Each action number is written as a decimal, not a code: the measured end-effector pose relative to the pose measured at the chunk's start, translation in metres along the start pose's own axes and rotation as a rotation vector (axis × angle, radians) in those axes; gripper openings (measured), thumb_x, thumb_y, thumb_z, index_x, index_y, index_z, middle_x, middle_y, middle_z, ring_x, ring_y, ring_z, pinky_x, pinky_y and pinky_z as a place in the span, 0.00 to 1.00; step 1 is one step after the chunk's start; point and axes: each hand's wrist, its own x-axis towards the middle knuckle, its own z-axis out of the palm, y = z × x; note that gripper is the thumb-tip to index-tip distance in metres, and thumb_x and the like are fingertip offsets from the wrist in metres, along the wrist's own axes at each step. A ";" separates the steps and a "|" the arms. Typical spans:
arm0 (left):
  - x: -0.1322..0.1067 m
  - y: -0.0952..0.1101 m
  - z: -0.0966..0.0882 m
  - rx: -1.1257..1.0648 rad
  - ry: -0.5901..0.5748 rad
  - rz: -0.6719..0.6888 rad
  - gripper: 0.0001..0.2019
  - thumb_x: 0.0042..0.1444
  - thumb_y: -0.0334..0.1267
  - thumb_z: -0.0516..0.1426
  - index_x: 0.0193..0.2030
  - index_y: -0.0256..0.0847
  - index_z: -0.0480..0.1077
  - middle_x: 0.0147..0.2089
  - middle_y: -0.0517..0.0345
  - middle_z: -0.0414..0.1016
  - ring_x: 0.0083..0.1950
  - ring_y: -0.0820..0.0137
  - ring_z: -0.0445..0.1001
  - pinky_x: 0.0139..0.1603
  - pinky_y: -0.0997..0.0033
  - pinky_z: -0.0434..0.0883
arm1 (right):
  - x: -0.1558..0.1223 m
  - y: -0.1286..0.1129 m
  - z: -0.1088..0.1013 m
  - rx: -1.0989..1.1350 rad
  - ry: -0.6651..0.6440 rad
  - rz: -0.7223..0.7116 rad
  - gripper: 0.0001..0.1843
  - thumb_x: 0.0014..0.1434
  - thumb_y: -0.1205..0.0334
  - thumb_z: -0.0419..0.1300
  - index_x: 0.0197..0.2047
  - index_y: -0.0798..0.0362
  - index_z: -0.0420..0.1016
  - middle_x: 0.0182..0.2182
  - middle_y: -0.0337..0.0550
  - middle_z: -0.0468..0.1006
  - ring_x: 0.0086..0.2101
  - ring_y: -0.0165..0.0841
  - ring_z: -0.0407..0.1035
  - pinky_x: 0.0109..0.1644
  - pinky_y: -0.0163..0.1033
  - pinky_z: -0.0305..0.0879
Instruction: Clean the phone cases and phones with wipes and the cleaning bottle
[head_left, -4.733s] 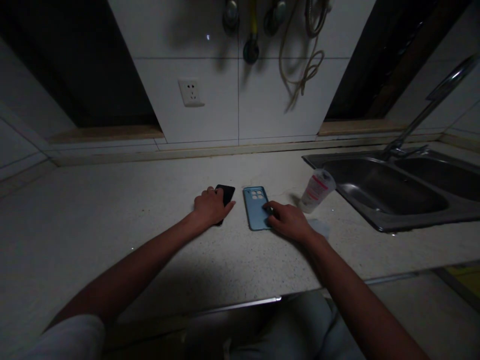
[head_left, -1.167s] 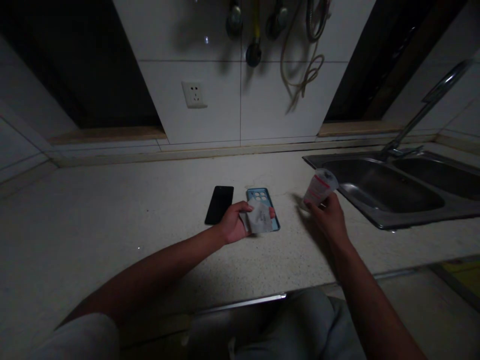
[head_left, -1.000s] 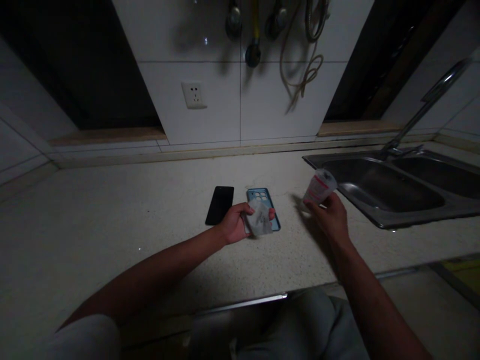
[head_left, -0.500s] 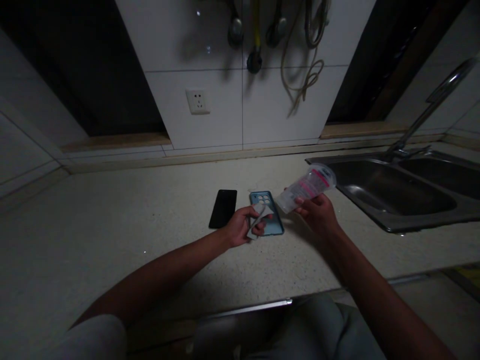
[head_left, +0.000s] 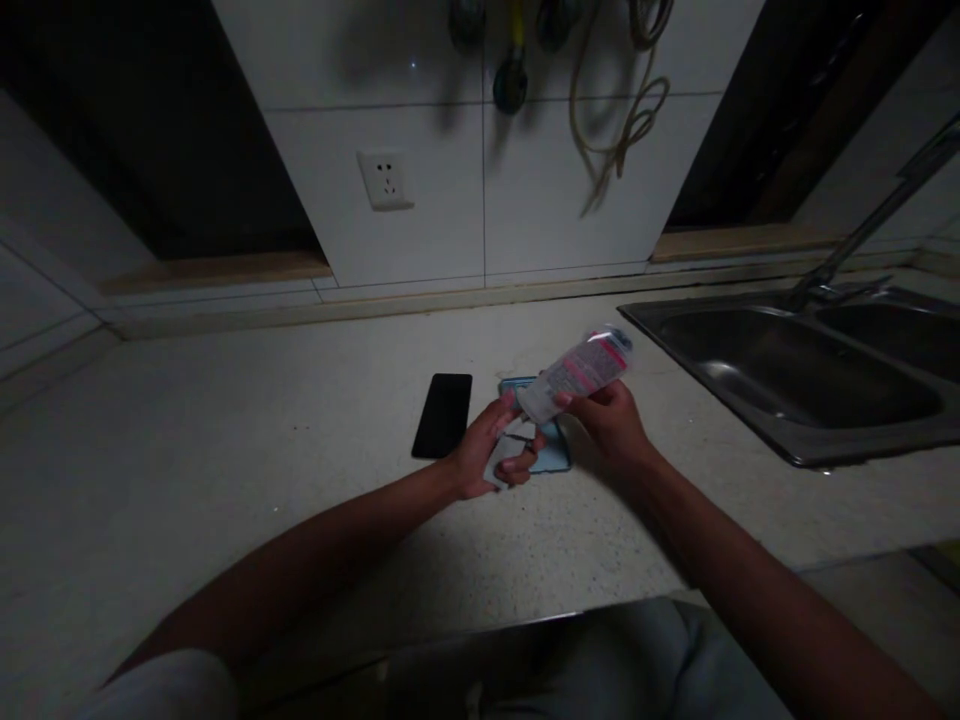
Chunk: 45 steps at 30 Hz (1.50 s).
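Note:
In the head view my left hand [head_left: 480, 455] is closed around a crumpled whitish piece of cloth or paper [head_left: 498, 461]. My right hand [head_left: 613, 425] grips a clear plastic pouch with pink print [head_left: 577, 377], tilted up to the right. Its lower end meets the fingers of my left hand. Under both hands lies a light blue phone case [head_left: 553, 452] with camera cutouts, largely covered by them. A black phone [head_left: 443, 415] rests flat on the counter, left of the case.
The pale speckled counter [head_left: 300, 400] runs along a tiled wall with a socket [head_left: 386, 181]. A double steel sink [head_left: 787, 370] with a tap [head_left: 862, 235] is set in at the right. Pipes and a looped cord [head_left: 634, 125] hang on the wall.
My right hand has brought the pouch left and down to my left hand, whose thumb has lifted towards it. The camera view has tipped slightly down.

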 end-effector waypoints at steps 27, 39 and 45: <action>-0.008 -0.002 0.011 0.513 -0.068 -0.004 0.15 0.52 0.48 0.60 0.38 0.36 0.69 0.18 0.68 0.61 0.17 0.80 0.54 0.17 0.79 0.52 | -0.021 0.002 0.012 -0.001 -0.122 0.050 0.27 0.48 0.34 0.68 0.31 0.52 0.74 0.23 0.40 0.75 0.21 0.33 0.67 0.23 0.38 0.67; -0.006 -0.004 0.010 0.457 -0.036 -0.075 0.18 0.51 0.44 0.65 0.38 0.42 0.61 0.19 0.76 0.55 0.17 0.83 0.49 0.18 0.80 0.50 | -0.018 0.006 0.012 -0.035 -0.073 0.027 0.28 0.49 0.33 0.67 0.28 0.52 0.72 0.21 0.38 0.72 0.22 0.31 0.64 0.27 0.37 0.65; -0.003 -0.004 0.010 0.399 -0.001 -0.088 0.19 0.46 0.39 0.67 0.36 0.42 0.59 0.23 0.74 0.56 0.18 0.85 0.48 0.19 0.80 0.47 | -0.020 0.004 0.019 0.046 -0.037 0.037 0.26 0.51 0.36 0.67 0.27 0.52 0.71 0.20 0.37 0.70 0.21 0.31 0.62 0.25 0.37 0.63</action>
